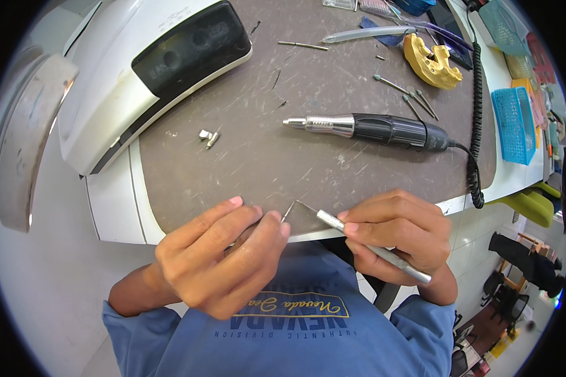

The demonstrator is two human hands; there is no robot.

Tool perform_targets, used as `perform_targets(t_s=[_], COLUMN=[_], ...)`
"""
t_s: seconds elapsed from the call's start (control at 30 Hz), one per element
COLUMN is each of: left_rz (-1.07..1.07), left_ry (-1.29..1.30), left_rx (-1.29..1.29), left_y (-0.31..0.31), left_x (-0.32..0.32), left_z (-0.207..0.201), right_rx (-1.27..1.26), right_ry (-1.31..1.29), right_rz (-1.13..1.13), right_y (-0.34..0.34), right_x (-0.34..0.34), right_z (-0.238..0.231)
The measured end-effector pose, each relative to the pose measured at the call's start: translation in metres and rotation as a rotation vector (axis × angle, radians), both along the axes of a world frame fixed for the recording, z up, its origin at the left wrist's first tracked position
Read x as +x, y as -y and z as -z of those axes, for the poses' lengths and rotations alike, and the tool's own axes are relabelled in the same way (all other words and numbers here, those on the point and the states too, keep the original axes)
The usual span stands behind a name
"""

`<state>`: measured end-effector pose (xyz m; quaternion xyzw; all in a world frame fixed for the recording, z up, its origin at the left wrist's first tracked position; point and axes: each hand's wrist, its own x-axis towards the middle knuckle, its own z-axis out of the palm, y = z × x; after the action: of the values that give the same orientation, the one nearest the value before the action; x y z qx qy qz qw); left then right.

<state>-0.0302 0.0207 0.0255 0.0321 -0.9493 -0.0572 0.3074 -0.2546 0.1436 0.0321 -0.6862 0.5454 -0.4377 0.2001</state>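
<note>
Close to the bench's near edge, my left hand [223,251] pinches a thin, pointed metal piece [288,212] between thumb and fingers; only its tip shows. My right hand [399,232] grips a silver metal hand tool [328,219] with a knurled end, much like a pen. A slender tip runs from this tool toward the left and meets, or nearly meets, the point of the metal piece. Whether the two touch I cannot tell. Beyond my left hand lie small shiny metal castings [209,138].
A black-and-silver rotary handpiece [390,131] lies across the brown mat [233,169], its coiled cord [477,113] at the right. Burs [393,83] and a yellow dental model [431,66] are behind it. A white machine [107,81] stands left, a blue basket [514,125] right.
</note>
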Motion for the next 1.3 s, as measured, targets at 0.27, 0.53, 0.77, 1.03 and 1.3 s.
perform_targets(t_s=[0.27,0.53,0.77,1.03,1.3], left_rz=[0.020,0.009,-0.011,0.020,0.035], left_ry=[-0.016,-0.048,-0.057,-0.054,-0.005], left_rx=[0.055,0.095,0.130,0.040,-0.006], left_y=[0.005,0.005,0.004,0.005,0.004], left_x=[-0.002,-0.002,-0.003,-0.003,-0.002], left_z=[-0.001,0.001,0.002,0.002,-0.001], right_rx=[-0.063,-0.092,-0.113,-0.052,0.017], right_ry=[0.054,0.009,-0.006,0.023,0.131], right_rz=[0.004,0.022,0.034,0.035,-0.058], right_y=[-0.002,-0.003,-0.004,-0.003,0.002], right_x=[0.009,0.011,0.010,0.007,-0.001], right_z=[0.002,0.003,0.006,0.001,-0.003])
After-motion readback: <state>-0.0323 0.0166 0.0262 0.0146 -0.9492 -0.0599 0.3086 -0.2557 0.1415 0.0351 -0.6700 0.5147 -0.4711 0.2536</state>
